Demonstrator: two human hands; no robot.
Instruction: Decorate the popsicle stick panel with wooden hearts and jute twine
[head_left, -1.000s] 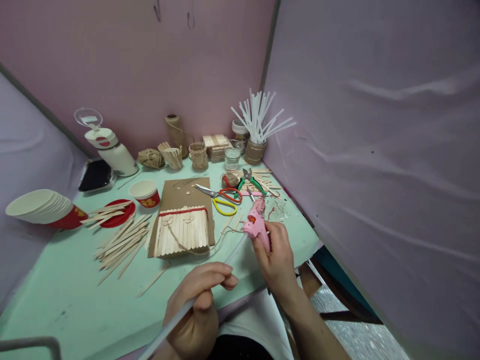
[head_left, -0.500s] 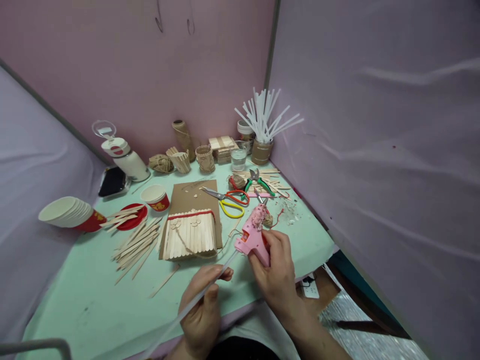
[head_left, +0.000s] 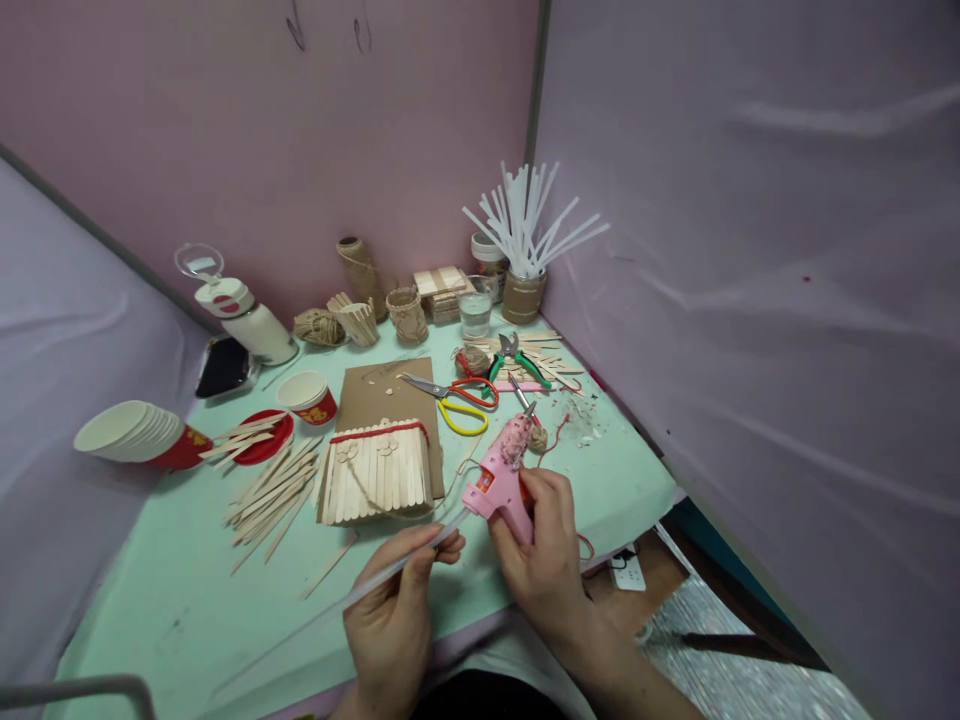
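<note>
A pink hot glue gun [head_left: 504, 480] is gripped by its handle in my right hand [head_left: 541, 560], its nozzle tilted up and away from me. A long, translucent glue stick [head_left: 322, 612] runs from the back of the gun down to the lower left. My left hand [head_left: 397, 605] pinches this stick between thumb and fingers, a short way behind the gun. Beyond my left hand lies a panel of craft sticks [head_left: 382, 475] with a red cord along its top and twine across it, resting on a cardboard sheet [head_left: 367, 392].
Scissors [head_left: 457, 398] and green-handled pliers [head_left: 517, 362] lie beyond the glue gun. Loose craft sticks [head_left: 274, 495], a red lid [head_left: 274, 440] and paper cups [head_left: 127, 435] are at left. A glass of water [head_left: 475, 312] and a jar of glue sticks [head_left: 523, 297] stand at the back.
My left hand has shifted slightly up and left along with the glue stick. The glue gun sits slightly lower and further left in view; the camera has turned a little.
</note>
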